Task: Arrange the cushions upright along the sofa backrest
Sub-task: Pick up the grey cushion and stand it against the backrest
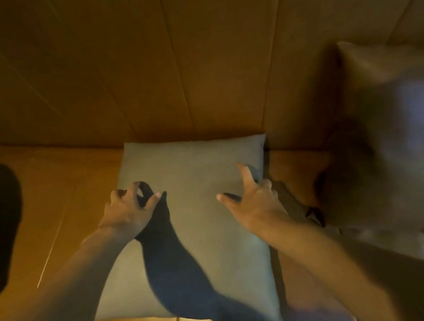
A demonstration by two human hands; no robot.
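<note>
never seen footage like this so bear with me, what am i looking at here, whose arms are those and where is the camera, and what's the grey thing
There is no machine here. The one picture comes from a camera worn on a person's head, looking forward and down, so the two bare arms coming in from the bottom are the wearer's own.

The brown surface is a sofa seat, with the panelled backrest rising behind it. The grey thing is a square cushion lying flat on the seat, its far edge near the backrest. The left hand and right hand rest on top of it with fingers spread, not yet gripping. At the right is a second, brownish cushion, blurred.
</note>
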